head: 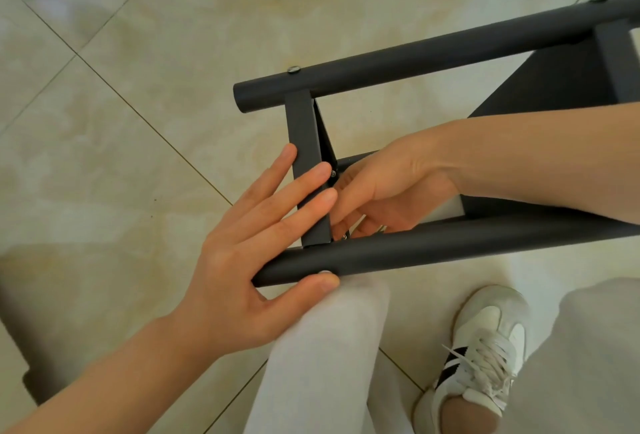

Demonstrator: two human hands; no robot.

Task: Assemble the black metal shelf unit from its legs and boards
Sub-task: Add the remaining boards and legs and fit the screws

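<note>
- Head view, nearest first: a knee in pale trousers rises at six o'clock, and a white sneaker with dark stripes stands on the floor at about five o'clock.
- Just beyond the knee lies the near leg, a round black tube of the shelf unit, running from centre toward three o'clock; a silver screw head shows near its end.
- The left hand comes in from seven o'clock, fingers spread flat; its thumb rests on the near leg right beside that screw head, and its fingers press on the crossbar.
- The crossbar, a flat black piece, stands between the two tubes and joins them.
- The right hand reaches in from three o'clock, inside the frame, fingers curled close together behind the crossbar; whether it pinches anything I cannot tell.
- A black board shows at two o'clock, between the tubes.
- Farthest, the far leg runs from centre toward one o'clock, with a bolt head on top near its end.
- All of it lies on beige floor tiles.
</note>
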